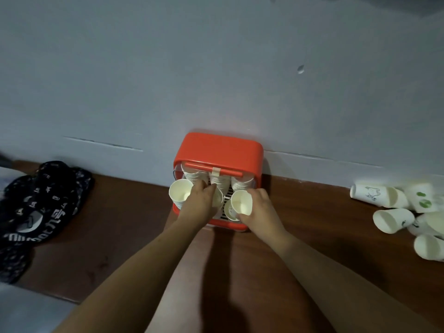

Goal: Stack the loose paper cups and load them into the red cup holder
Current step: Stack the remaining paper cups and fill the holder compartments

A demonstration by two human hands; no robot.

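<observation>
two hands: both are at the open front of the red cup holder [217,150], with the forearms coming in from the near edge of the bench [312,212].
left hand [199,200]: lies palm down over the holder's left front, fingers reaching toward the nested stacks [218,181]; i cannot tell whether the fingers grip anything.
right hand [259,207]: fingers curled round one paper cup [241,203], mouth tipped toward the camera, held over the holder's right front.
red cup holder: stands at the far edge of the bench, about midway along it, backed against the wall [216,68].
nested stacks: three rows of cups inside, under a red bar.
short stack [181,193]: mouth up at the holder's left front corner, touching the left hand.
loose cups [394,219]: heaped on their sides near the right end of the bench, some printed.
dark cloth [40,200]: bunched at the left end.
</observation>
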